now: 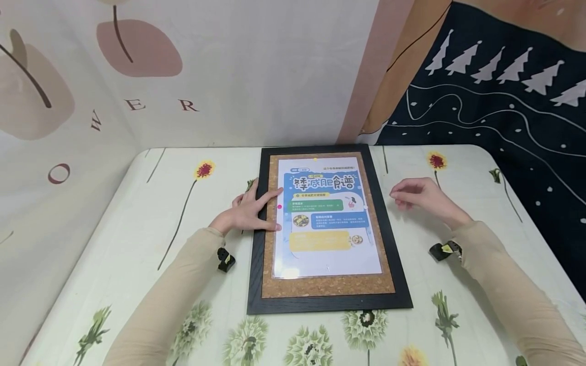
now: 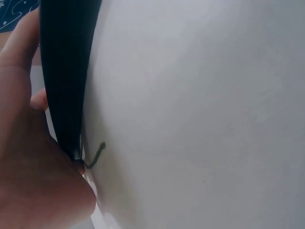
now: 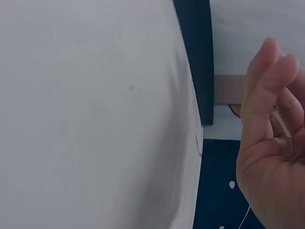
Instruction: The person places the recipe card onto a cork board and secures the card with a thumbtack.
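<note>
A black-framed cork board (image 1: 327, 287) lies flat on the table, with a printed sheet (image 1: 329, 258) in a clear sleeve on it. A pink pin (image 1: 280, 207) sits at the sheet's left edge and a yellow pin (image 1: 315, 159) at its top. My left hand (image 1: 247, 211) rests across the frame's left side. Its thumb and index finger reach spread onto the sheet, either side of the pink pin. The other fingers lie beside the frame. To the right, apart from the board, hovers my right hand (image 1: 423, 198), fingers loosely bent and thumb near the index fingertip; nothing shows between them.
A flower-printed cloth (image 1: 197, 284) covers the table. Pale printed curtains (image 1: 256, 76) stand behind, and a dark curtain with white trees (image 1: 485, 107) hangs at the right. Small black devices are worn at the left wrist (image 1: 226, 260) and right wrist (image 1: 441, 250).
</note>
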The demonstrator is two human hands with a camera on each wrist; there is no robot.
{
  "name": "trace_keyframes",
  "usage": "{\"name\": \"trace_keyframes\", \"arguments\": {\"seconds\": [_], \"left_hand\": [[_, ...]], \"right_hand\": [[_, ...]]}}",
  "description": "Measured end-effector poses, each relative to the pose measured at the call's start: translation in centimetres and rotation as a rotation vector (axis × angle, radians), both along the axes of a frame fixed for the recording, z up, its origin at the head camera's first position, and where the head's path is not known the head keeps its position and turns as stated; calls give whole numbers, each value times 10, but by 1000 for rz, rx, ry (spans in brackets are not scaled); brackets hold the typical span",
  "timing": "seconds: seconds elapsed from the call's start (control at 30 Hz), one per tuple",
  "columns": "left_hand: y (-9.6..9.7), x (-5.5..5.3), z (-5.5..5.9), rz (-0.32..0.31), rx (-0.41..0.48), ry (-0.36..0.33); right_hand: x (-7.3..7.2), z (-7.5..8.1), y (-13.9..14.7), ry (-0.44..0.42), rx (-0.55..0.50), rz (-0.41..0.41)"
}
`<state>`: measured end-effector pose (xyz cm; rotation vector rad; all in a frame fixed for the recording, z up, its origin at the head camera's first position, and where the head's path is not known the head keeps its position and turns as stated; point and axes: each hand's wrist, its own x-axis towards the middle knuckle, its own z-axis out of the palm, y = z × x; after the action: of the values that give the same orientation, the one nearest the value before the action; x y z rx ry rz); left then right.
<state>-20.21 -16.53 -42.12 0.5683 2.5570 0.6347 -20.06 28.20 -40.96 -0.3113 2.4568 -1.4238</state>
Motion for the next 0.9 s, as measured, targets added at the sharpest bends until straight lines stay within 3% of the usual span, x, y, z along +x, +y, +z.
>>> {"name": "trace_keyframes", "arguments": {"seconds": [0.63, 0.9], "left_hand": [[1, -1, 0, -5, -8, 4], [0, -1, 0, -6, -13, 3]], "right_hand": [[-7, 6, -27, -27, 34, 60], [-11, 7, -39, -24, -1, 112]]}}
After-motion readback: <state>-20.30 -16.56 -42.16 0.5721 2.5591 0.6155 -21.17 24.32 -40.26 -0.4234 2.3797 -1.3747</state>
